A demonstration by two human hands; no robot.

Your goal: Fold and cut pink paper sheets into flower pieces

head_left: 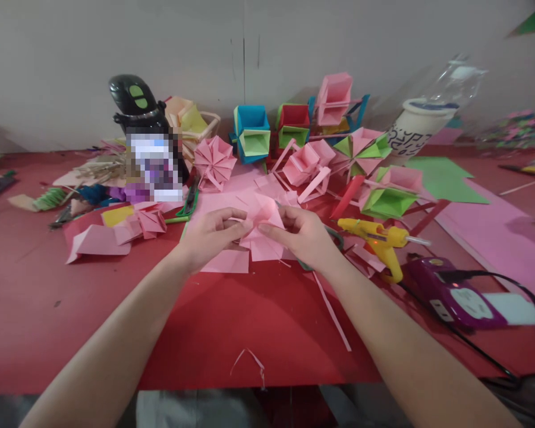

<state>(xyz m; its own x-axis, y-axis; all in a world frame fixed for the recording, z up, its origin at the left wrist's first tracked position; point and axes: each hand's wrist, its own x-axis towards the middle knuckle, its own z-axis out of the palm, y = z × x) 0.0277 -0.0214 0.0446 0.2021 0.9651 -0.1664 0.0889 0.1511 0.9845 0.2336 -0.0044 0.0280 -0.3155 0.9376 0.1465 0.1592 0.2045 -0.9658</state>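
Between my two hands is a folded piece of pink paper [263, 238], its flaps spread outward around a hollow middle. My left hand [214, 235] pinches its left side, thumb and fingers closed on the edge. On the opposite side my right hand [305, 235] grips the paper, with the thumb laid over its front. Flat pink sheets [229, 261] lie on the table beneath it. The handles of green-handled scissors [336, 236] show partly behind my right hand. A narrow pink paper strip [332, 312] rests nearer to me.
Folded paper models, including a blue box [252, 134] and a pink pinwheel shape [214, 161], line the back. A yellow glue gun [378, 235] and purple power strip [459, 294] with cables sit right. A phone [156, 166] leans on a black stand [136, 101] at left.
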